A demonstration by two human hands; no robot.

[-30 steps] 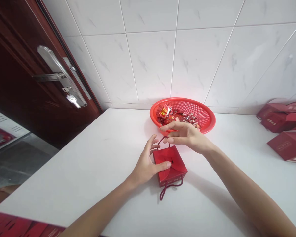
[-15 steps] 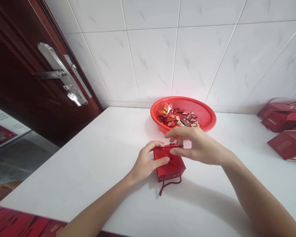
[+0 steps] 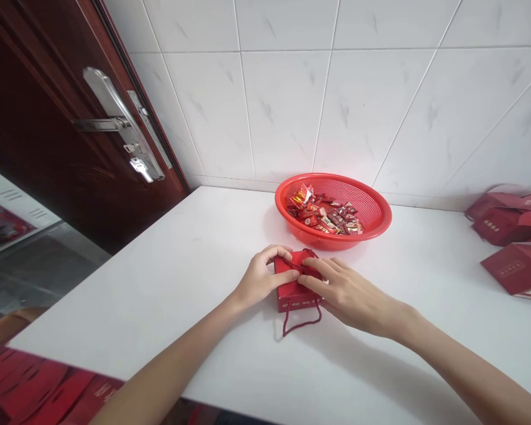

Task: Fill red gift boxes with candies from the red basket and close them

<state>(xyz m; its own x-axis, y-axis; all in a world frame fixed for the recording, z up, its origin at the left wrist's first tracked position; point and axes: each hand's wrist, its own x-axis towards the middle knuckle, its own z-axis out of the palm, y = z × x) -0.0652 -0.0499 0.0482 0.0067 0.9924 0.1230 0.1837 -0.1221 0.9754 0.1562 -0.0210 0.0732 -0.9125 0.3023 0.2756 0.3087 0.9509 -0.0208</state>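
A small red gift box with dark red cord handles sits on the white table in front of me. My left hand grips its left side, thumb across the top and fingers curled over the far edge. My right hand bends over the right side, with thumb and forefinger closed together on the top by the middle. The far cord lies across the top by my fingers, partly hidden. The near cord handle hangs in a loop off the front side. Whatever is inside the box is out of sight.
Just behind the box stands a red plastic basket with wrapped candies in it, near the tiled wall. Several red boxes stand at the table's right. More red boxes are below the left edge. A door is at left.
My right hand has come down from above the far edge onto the box's top right side. The far cord has shifted over the top. My left hand keeps its hold.
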